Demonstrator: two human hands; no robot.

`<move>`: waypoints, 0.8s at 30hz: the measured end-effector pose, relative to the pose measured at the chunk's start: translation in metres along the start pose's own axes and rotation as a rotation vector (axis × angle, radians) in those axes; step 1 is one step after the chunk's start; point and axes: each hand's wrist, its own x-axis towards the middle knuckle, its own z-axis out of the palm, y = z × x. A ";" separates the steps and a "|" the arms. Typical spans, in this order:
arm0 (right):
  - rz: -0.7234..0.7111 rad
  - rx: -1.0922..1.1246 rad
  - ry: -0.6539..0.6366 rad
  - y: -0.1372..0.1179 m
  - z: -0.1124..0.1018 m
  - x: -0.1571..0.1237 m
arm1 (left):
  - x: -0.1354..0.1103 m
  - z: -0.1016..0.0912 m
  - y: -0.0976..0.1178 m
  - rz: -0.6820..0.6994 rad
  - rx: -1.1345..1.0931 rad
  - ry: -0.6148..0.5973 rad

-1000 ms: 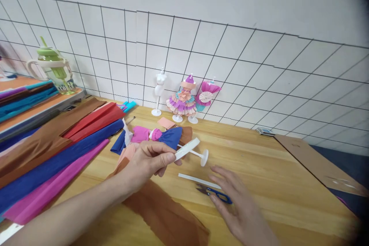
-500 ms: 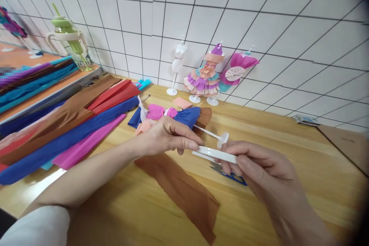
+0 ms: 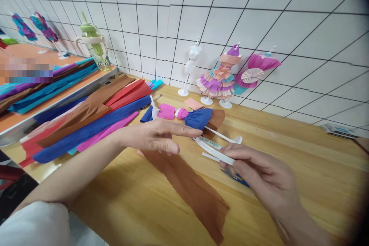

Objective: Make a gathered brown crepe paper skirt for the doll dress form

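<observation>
My right hand (image 3: 268,177) pinches a white roll of tape (image 3: 215,152) by its near edge. Green letters reading "eagle" show on the inside of its core. With fingers stretched out, my left hand (image 3: 158,136) holds nothing visible; its index fingertip is at the roll's far edge, and I cannot tell whether it touches. A strip of brown crepe paper (image 3: 190,192) lies on the table below. Behind the roll, a small mannequin in a blue skirt (image 3: 198,118) and pink top lies on its side. Blue-handled scissors (image 3: 238,177) are partly hidden by my right hand.
Rolled and folded crepe paper, including a blue length (image 3: 95,128), lies at left. Against the tiled wall stand a bare white mannequin (image 3: 193,59) and two dressed ones, one in a ruffled dress (image 3: 217,78). A green-lidded bottle (image 3: 96,46) stands on the orange table (image 3: 67,48).
My left hand has let go of the tape roll and spread its fingers. The roll has turned so that its printed core shows. The view has shifted left.
</observation>
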 end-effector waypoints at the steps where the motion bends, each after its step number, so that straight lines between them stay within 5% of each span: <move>1: -0.012 -0.004 -0.035 0.001 0.001 0.001 | -0.006 0.001 -0.001 0.017 0.074 0.022; 3: -0.033 0.032 -0.077 0.003 0.002 0.002 | -0.017 0.002 -0.008 0.001 0.158 0.107; 5: -0.068 0.119 -0.067 0.005 0.001 0.001 | -0.028 -0.002 -0.023 -0.110 0.142 0.332; 8: -0.079 0.142 -0.040 0.008 -0.001 0.000 | -0.039 -0.015 -0.051 -0.481 0.429 0.744; 13: -0.001 -0.079 -0.117 0.020 0.011 0.005 | -0.039 -0.011 -0.085 -0.614 0.598 0.699; 18: -0.078 -0.138 -0.121 0.039 0.035 0.010 | -0.032 0.008 -0.096 -0.669 0.683 0.665; 24: -0.070 -0.280 -0.117 0.060 0.048 0.009 | -0.034 0.005 -0.110 -0.669 0.663 0.640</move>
